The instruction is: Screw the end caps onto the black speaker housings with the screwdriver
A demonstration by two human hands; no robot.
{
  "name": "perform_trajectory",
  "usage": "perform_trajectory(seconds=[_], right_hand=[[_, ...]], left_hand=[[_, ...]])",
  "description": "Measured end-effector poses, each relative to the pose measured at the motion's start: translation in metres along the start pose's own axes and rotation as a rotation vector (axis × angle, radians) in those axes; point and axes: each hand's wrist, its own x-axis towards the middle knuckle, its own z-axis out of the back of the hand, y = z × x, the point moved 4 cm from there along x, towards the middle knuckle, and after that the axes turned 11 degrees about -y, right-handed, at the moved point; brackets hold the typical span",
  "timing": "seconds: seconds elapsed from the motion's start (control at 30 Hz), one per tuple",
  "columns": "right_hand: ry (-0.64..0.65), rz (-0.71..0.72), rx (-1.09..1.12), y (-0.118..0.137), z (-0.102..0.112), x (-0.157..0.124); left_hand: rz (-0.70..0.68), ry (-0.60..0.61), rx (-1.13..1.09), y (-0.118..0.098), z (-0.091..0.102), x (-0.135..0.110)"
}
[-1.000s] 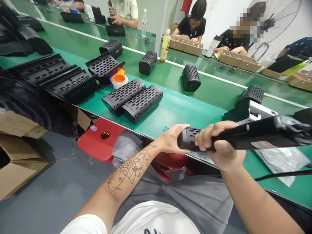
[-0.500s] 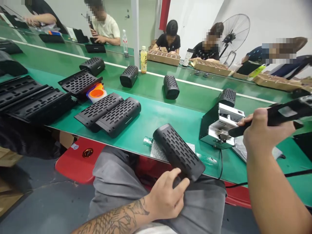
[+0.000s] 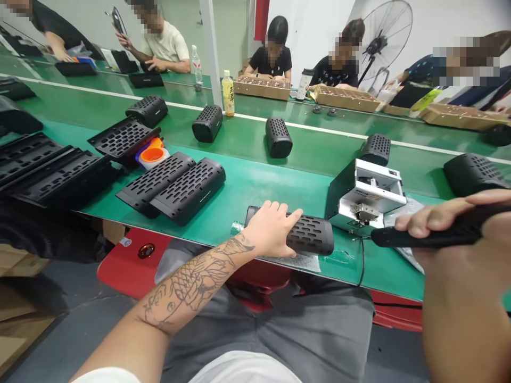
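A black slotted housing (image 3: 313,234) lies lengthwise along the front edge of the green table, over a silvery sheet (image 3: 307,263). My left hand (image 3: 273,229) grips it from above, fingers over the far side and thumb near the front; the palm hides its middle. In my right hand (image 3: 443,229) is a black electric screwdriver (image 3: 399,238), held almost level with its thin tip pointing left. That tip is just in front of a silver and black screw feeder (image 3: 369,194). Whether a screw sits on the tip is too small to tell.
Two slotted half-shells (image 3: 189,191) lie left of my hand, beside an orange tape roll (image 3: 154,154) and open shells (image 3: 51,173). Several housings (image 3: 278,137) stand on the darker green belt. A yellow-labelled bottle (image 3: 228,93) is farther back. Several people work opposite, some at cardboard trays (image 3: 261,88).
The housing has turned from a tilted pose to lie along the table edge. My left hand has moved up onto it. The right hand has lowered the screwdriver, its tip coming down beside the feeder.
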Motion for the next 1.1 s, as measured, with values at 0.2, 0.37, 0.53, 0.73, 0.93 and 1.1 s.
perform_trajectory(seconds=[0.2,0.37,0.53,0.73,0.93,1.1], right_hand=[[0.348,-0.030,0.113,0.010,-0.034,-0.041],[0.354,-0.044,0.082,-0.006,-0.048,-0.054],[0.450,-0.080,0.105,-0.012,-0.052,-0.052],[0.571,-0.122,0.081,-0.014,-0.069,-0.062],[0.607,-0.160,0.091,-0.021,-0.066,-0.063],[0.617,-0.166,0.121,-0.023,-0.060,-0.059]], left_hand=[[0.036,0.019,-0.018,0.000,0.000,0.000],[0.042,0.024,-0.030,0.001,0.001,0.002],[0.039,0.026,-0.045,0.000,0.000,0.002],[0.050,0.044,-0.035,-0.001,0.002,0.002],[0.053,0.044,-0.038,-0.001,0.003,0.002],[0.064,0.079,-0.038,-0.003,0.004,0.003]])
